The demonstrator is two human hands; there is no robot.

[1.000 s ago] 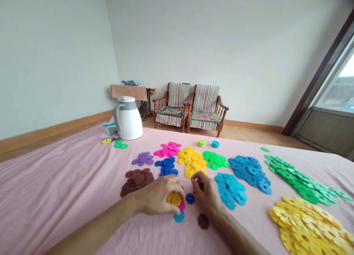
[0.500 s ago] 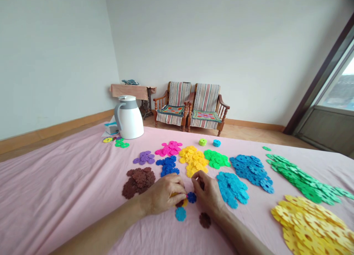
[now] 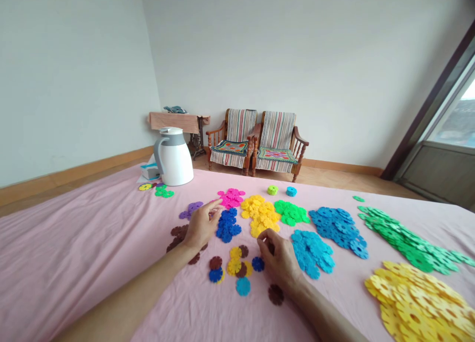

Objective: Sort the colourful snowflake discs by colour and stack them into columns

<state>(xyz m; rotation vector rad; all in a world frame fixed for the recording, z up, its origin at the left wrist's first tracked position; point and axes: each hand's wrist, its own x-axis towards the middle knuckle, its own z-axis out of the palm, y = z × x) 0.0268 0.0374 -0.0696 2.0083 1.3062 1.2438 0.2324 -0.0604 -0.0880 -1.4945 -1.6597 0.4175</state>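
Observation:
My left hand (image 3: 204, 224) is stretched forward, fingertips at the left edge of a pile of pink snowflake discs (image 3: 232, 198). Its fingers are apart, and I see nothing held in them. Beneath it lie brown discs (image 3: 178, 230) and purple discs (image 3: 191, 211), both partly covered. My right hand (image 3: 279, 255) rests low with fingers curled; whether a disc is inside is hidden. Next to its fingertips lies a dark blue disc (image 3: 258, 264), and a brown disc (image 3: 275, 294) is by the wrist. Mixed loose discs, with a light blue disc (image 3: 243, 286), lie between the hands.
Piles of yellow (image 3: 260, 214), bright green (image 3: 291, 213), light blue (image 3: 312, 253) and blue discs (image 3: 337, 230) spread across the pink cloth (image 3: 122, 243). Larger yellow (image 3: 419, 302) and green heaps (image 3: 404, 238) lie right. A white jug (image 3: 176, 159) stands at the back left.
My left hand has moved forward and left, from the loose discs to the pink pile, uncovering yellow, brown and blue discs. My right hand has stayed in place.

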